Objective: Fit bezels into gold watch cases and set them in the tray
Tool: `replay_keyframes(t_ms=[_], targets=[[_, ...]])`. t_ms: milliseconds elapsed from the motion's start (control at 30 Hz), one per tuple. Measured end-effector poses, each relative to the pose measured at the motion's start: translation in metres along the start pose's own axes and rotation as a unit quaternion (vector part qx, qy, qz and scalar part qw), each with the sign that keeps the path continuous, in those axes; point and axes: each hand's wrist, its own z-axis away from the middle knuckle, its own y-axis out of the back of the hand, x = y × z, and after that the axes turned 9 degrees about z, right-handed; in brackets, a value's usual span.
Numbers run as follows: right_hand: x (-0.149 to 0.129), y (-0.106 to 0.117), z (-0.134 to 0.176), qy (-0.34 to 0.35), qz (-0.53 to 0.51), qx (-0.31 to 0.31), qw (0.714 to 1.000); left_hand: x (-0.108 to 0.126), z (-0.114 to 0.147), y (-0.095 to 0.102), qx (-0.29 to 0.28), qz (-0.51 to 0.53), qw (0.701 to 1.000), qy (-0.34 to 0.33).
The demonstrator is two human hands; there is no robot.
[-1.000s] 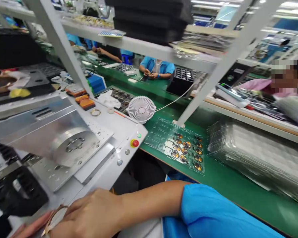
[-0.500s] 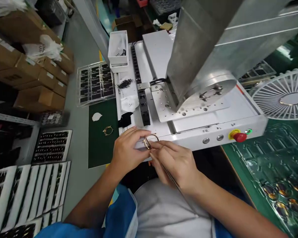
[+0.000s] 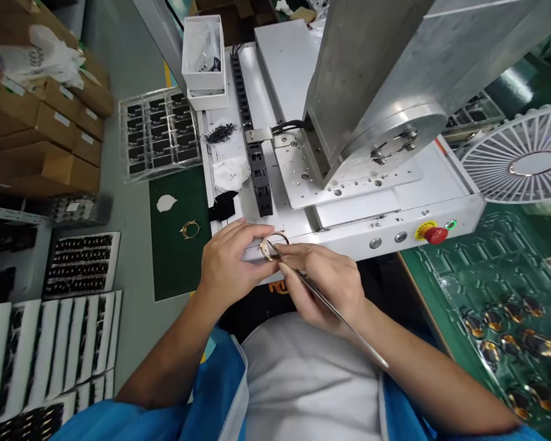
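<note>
A gold-coloured watch case [image 3: 263, 248], a thin ring with lugs, is pinched upright between the thumb and index finger of my left hand [image 3: 227, 263]. My right hand [image 3: 328, 282] grips long metal tweezers [image 3: 349, 326] like a pen, their tip reaching into the ring. Right-hand fingertips are close against the case's lower right rim, partly hiding it. A second gold watch case [image 3: 191, 230] lies on the green mat [image 3: 177, 269] to the left, below a small white piece [image 3: 166, 203].
Before me stands a white machine [image 3: 349, 248] with a metal column and red stop button [image 3: 436, 235]. Tiny black parts [image 3: 220, 133], a white cloth [image 3: 231, 174] and a white box [image 3: 204, 79] sit on its left side. A white fan [image 3: 528, 165] and clear tray [image 3: 459, 275] are on the right.
The tweezers have swung to a flatter angle, their rear end moving right and up, and the tip now shows inside the ring. My view has tilted slightly downward.
</note>
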Motion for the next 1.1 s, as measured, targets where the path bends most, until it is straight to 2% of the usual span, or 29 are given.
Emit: replay_keyframes(t_ms=[400,733,967,1100], targets=[[0.001,0.02,-0.01,-0.024,-0.068,-0.069,0.995,0.0,0.001,0.0,-0.005,-0.007,1.0,0.007],[0.006,0.014,-0.007,-0.005,-0.074,-0.059,0.995,-0.001,0.0,-0.001,0.002,-0.002,1.0,-0.014],[0.006,0.014,-0.008,-0.006,-0.07,-0.029,0.997,-0.001,0.001,0.0,-0.002,-0.007,1.0,-0.003],[0.008,0.009,-0.007,-0.006,-0.073,-0.034,0.997,-0.001,0.001,0.0,-0.002,-0.002,1.0,-0.001]])
